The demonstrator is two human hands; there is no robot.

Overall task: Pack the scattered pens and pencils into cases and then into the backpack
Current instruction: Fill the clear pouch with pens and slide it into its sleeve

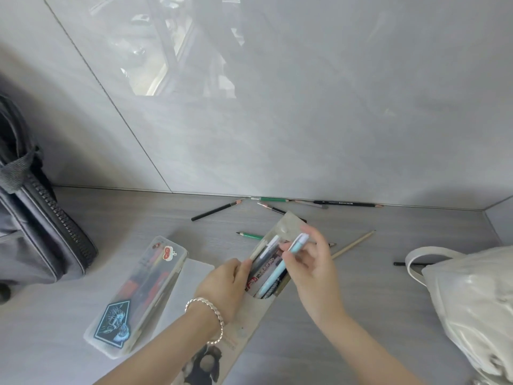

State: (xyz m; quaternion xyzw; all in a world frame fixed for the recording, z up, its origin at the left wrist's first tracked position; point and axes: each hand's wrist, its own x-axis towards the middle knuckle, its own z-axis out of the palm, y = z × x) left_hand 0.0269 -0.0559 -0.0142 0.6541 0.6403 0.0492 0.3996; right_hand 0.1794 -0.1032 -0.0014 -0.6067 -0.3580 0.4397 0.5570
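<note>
Two hands work at a tan case (251, 319) lying on the grey desk (369, 295). The left hand (224, 287) grips the case's edge, holding its mouth open. The right hand (308, 262) pinches a light blue pen (279, 270), whose low end sits inside with other pens. A clear case (138, 295) lies just beside. Loose pencils (215, 210) lie near the wall. The grey backpack (36, 232) stands far left.

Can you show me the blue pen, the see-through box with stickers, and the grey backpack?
blue pen (275, 275), head view, middle of its barrel.
see-through box (144, 287), head view, middle of its lid.
grey backpack (26, 240), head view, its side fabric.
</note>
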